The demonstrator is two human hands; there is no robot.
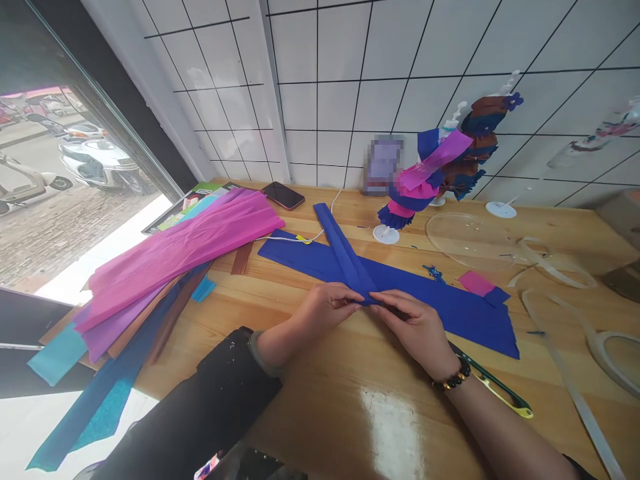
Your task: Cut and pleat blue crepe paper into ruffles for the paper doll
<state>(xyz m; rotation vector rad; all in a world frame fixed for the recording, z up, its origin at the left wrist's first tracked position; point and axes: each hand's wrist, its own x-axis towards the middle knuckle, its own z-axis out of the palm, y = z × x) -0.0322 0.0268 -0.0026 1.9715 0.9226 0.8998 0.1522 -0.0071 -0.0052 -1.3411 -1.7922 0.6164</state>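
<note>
A narrow folded strip of dark blue crepe paper (345, 257) points away from me across the table, its near end pinched between my two hands. My left hand (327, 310) grips that end from the left with thumb and fingertips. From the right, my right hand (413, 323) pinches the same end close beside it. Beneath the strip lies a wider flat sheet of blue crepe paper (450, 307), slanting from upper left to lower right. Partly covered by my right wrist is a green and yellow cutting tool (505, 390).
Pink, purple, brown and blue crepe sheets (185, 247) are piled at left. A phone (284, 196) lies near the tiled wall. Paper-wrapped stands (415, 180) rise at back right, near a clear disc (467, 240). White tape (565, 373) curls at right beside pink and blue scraps (477, 283).
</note>
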